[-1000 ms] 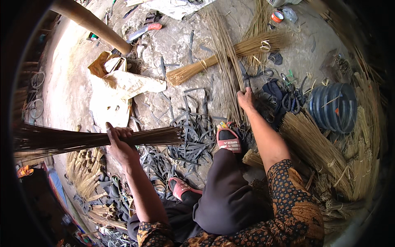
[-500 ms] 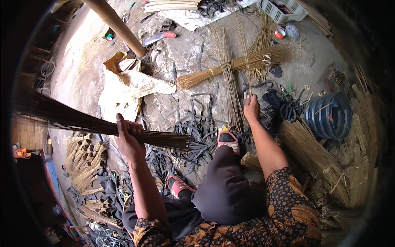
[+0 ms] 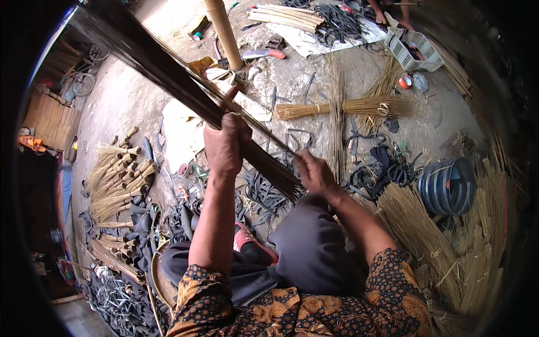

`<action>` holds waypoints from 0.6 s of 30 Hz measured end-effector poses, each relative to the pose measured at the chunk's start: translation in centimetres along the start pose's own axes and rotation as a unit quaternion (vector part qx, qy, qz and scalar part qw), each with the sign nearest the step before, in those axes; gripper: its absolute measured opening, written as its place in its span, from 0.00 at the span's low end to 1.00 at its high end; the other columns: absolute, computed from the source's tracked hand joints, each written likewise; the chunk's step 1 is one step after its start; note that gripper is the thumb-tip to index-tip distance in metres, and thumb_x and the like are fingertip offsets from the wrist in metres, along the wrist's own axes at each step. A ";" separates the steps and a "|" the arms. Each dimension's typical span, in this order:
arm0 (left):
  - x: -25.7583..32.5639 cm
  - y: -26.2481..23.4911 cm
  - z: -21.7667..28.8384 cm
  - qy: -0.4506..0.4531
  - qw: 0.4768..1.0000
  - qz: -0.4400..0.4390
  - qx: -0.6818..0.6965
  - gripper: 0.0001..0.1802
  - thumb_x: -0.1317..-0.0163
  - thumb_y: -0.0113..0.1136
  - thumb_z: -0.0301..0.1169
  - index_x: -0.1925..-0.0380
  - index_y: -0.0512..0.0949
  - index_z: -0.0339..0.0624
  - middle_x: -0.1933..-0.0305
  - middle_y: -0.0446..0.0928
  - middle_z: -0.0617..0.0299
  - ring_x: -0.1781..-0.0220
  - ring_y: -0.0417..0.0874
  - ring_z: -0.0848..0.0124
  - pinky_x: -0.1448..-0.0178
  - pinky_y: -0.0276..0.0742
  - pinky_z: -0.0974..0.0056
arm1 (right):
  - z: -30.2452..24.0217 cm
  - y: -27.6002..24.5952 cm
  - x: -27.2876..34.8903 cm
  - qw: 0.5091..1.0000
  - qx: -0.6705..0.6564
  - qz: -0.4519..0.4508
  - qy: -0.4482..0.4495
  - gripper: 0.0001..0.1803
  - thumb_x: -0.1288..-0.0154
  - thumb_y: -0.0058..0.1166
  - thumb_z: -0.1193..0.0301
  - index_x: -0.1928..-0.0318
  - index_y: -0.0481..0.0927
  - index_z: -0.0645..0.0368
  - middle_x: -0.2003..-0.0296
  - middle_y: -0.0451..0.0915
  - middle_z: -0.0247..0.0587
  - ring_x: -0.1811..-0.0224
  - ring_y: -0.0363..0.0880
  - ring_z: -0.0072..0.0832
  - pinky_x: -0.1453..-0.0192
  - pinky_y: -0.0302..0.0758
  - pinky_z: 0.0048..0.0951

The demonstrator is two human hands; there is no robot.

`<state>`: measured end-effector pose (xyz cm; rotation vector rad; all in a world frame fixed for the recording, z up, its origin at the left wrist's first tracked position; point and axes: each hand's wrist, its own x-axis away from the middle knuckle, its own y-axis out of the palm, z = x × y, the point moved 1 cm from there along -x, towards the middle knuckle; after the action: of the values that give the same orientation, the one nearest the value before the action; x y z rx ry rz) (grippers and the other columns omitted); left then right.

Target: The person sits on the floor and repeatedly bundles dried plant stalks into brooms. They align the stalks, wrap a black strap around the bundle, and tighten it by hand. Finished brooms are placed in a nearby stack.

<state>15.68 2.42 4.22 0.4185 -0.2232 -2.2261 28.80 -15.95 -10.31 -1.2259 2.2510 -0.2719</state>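
While I sit on the ground, hands: both on one dark stick bundle (image 3: 185, 90).
Left hand (image 3: 225, 145): clenched round its middle.
Right hand (image 3: 315, 175): closed on its lower end, above my knee.

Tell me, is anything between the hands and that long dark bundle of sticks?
No. The left hand grips the dark stick bundle around its middle, and the right hand holds its lower end. Nothing visible sits between them.

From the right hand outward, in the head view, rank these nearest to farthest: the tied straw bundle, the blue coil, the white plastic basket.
From the right hand:
1. Tied straw bundle, ahead on the ground.
2. Blue coil, off to the right.
3. White plastic basket, far ahead to the right.
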 end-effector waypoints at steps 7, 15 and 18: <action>-0.6 -0.7 1.5 0.007 0.998 0.064 -0.017 0.17 0.21 0.59 0.40 0.71 0.70 0.49 0.75 0.68 0.69 0.74 0.69 0.77 0.67 0.67 0.67 | -5.1 -0.3 -4.7 0.992 0.068 -0.065 -0.081 0.28 0.19 0.50 0.51 0.33 0.74 0.58 0.46 0.77 0.57 0.41 0.80 0.48 0.37 0.78 0.45; -1.8 -0.5 -2.7 0.101 0.972 -0.022 -0.213 0.09 0.33 0.67 0.31 0.59 0.84 0.36 0.67 0.83 0.59 0.64 0.82 0.72 0.59 0.77 0.62 | -16.6 0.6 -19.0 0.942 -0.226 0.025 -0.247 0.43 0.38 0.75 0.49 0.34 0.74 0.66 0.45 0.83 0.58 0.41 0.84 0.42 0.37 0.81 0.42; -3.1 -1.0 -5.0 0.157 0.963 -0.052 -0.211 0.20 0.36 0.68 0.31 0.46 0.82 0.33 0.53 0.87 0.49 0.50 0.88 0.62 0.44 0.81 0.59 | -17.0 2.3 -20.5 0.958 -0.249 0.091 -0.108 0.13 0.31 0.67 0.65 0.58 0.81 0.61 0.77 0.83 0.34 0.74 0.85 0.24 0.67 0.82 0.30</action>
<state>18.64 5.36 -0.06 0.5460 0.4433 -2.1939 26.50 0.79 10.40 -1.1998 2.2850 0.5077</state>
